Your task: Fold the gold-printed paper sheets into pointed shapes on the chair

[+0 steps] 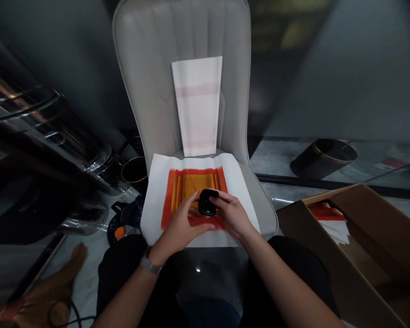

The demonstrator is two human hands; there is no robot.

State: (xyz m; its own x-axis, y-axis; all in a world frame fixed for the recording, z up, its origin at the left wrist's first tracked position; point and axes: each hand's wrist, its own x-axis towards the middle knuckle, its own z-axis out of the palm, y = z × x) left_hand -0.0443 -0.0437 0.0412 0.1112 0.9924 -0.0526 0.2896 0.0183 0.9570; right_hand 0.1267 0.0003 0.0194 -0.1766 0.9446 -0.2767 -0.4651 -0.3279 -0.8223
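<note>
Two hands [181, 223], small black case [207, 202] between — partly hidden

Grey chair [140, 77], polished stone floor [89, 273]

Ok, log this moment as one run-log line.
Hands: left hand, right hand | Holding: small black case | Below: orange-printed white sheet | Seat: grey chair | Beside: cardboard box

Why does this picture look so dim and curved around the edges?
In the head view, the wide lens seems to bend the edges, so the box slants steeply; the room is dim, with the paper and chair brightest; a small glare spot shines on the dark area below the hands; the left side fades into murky reflections.
</note>
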